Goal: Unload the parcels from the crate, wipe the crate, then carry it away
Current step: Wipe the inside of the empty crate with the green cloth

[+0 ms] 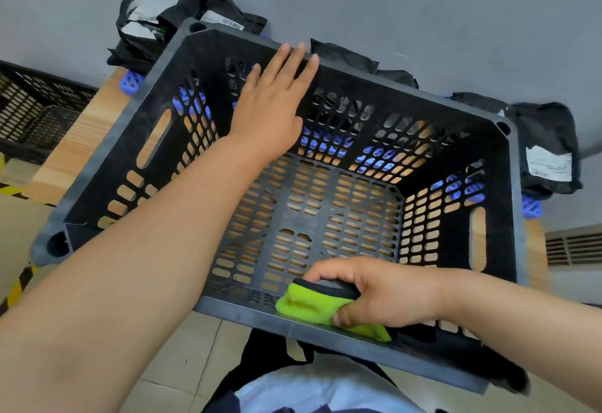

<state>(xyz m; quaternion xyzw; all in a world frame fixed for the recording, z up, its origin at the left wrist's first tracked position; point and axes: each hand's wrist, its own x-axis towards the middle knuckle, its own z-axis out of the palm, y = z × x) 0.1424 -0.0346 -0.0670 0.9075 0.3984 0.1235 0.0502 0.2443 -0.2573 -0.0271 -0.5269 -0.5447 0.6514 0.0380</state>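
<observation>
Curled round a green cloth [306,305], the right hand [387,295] holds it on the crate's [244,317] near rim, while the left hand [273,99] lies flat, fingers straight, on its far rim, black parcels [153,8] heaped just behind.

Wooden table [81,139] — slatted black basket [29,109] left

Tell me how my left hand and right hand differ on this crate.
The left hand lies flat with straight fingers; the right hand is curled. The left hand holds nothing; the right hand grips a green cloth. The left hand is at the far rim of the crate, the right hand at its near rim. Both are on the same crate.
</observation>
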